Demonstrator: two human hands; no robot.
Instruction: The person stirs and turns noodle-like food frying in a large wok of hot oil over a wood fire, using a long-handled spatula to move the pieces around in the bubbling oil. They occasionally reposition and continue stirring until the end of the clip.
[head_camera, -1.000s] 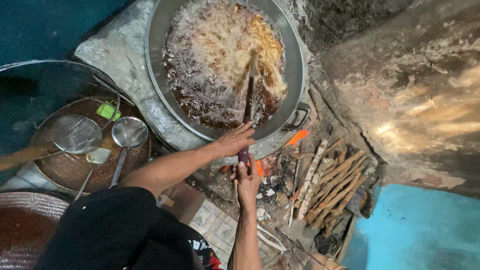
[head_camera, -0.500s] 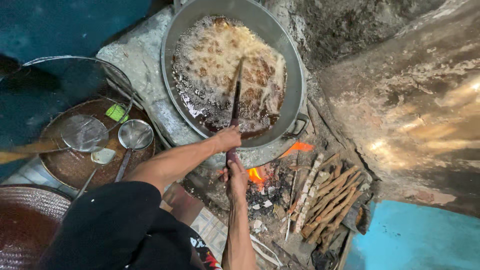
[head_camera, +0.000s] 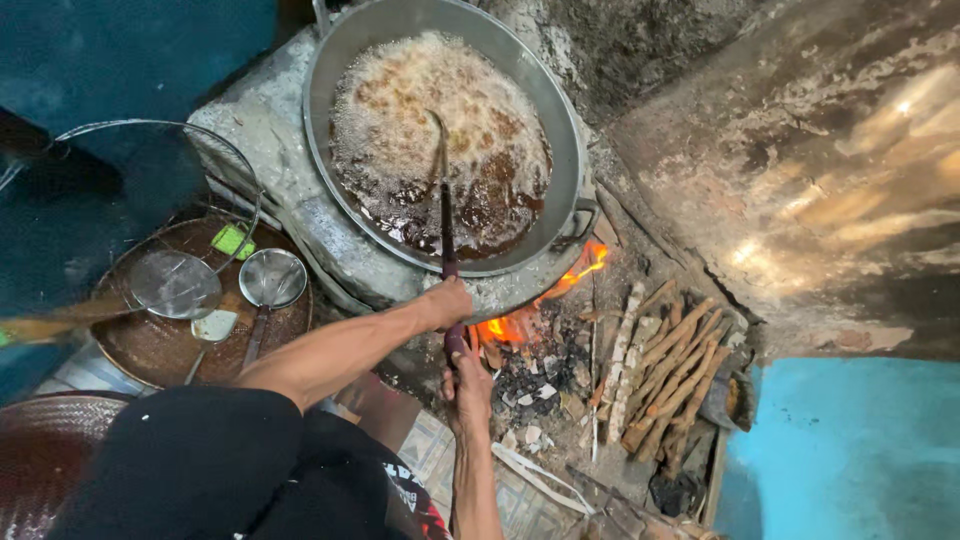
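Both your left hand (head_camera: 447, 300) and right hand (head_camera: 468, 372) wrapped their fingers around the paddle (head_camera: 443, 205) in the frying wok (head_camera: 345, 62).

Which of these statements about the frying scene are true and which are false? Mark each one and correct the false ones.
1. Both hands grip one long stirring tool. True: the left hand is nearer the wok and the right hand is on the handle end of the long stirring tool.
2. The wok is empty. False: the wok holds bubbling oil and browning food.
3. A fire burns under the wok. True: flames show below its rim.
4. The firewood sticks lie inside the wok. False: the firewood sticks lie on the ground to the right of the fire.
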